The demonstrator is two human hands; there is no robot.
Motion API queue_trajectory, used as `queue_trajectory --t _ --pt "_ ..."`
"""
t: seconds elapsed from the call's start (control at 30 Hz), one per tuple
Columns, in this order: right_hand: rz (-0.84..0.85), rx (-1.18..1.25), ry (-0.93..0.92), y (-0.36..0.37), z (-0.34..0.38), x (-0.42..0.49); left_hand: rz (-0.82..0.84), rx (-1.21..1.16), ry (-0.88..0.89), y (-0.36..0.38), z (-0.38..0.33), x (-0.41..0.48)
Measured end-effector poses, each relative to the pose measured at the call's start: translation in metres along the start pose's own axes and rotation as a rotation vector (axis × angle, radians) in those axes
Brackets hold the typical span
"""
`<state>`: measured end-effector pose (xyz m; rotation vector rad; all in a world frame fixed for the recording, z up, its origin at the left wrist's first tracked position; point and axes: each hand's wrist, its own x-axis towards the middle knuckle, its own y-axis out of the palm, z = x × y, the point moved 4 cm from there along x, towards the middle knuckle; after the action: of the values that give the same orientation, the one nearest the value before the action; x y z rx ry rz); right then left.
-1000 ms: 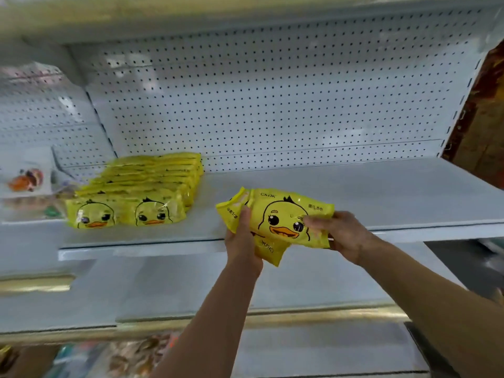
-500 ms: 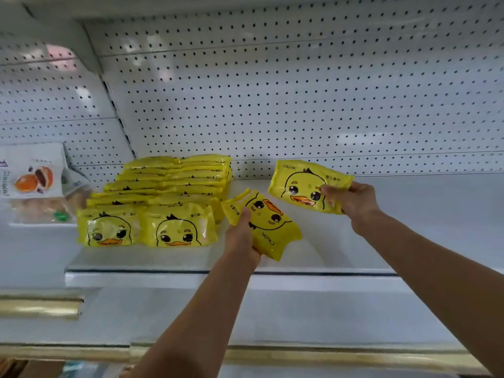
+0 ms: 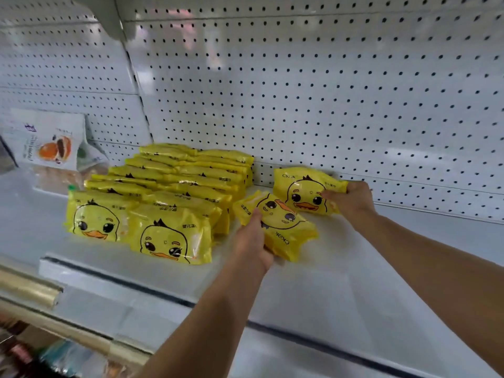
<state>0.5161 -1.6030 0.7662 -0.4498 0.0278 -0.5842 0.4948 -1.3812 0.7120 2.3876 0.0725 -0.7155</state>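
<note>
My right hand grips a yellow duck-face packet by its right end and holds it upright near the pegboard back wall. A second yellow duck packet, turned sideways, sits in my left hand, whose fingers curl round its left edge, just above the white shelf. To the left, two rows of the same yellow duck packets stand stacked front to back on the shelf.
A white snack bag with an orange picture leans at the far left. The perforated white back panel closes the shelf behind. A gold-trimmed rail and lower shelf goods lie below left.
Both hands moved forward and up over the shelf. The right hand carried its packet back toward the pegboard wall; the left brought its packet beside the stacked rows.
</note>
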Motion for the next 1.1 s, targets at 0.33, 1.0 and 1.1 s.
queue_trajectory --t 0.33,1.0,1.1 --pt "0.035 0.053 -0.208 0.054 0.015 0.027 -0.072 -0.096 0.092 -0.005 -0.005 0.009" --pt "0.735 0.032 0.046 0.002 0.026 -0.032 0.087 -0.143 0.224 0.049 0.004 -0.013" --pt "0.678 0.084 -0.033 -0.015 0.035 -0.037 0.075 0.100 0.309 0.062 -0.001 -0.022"
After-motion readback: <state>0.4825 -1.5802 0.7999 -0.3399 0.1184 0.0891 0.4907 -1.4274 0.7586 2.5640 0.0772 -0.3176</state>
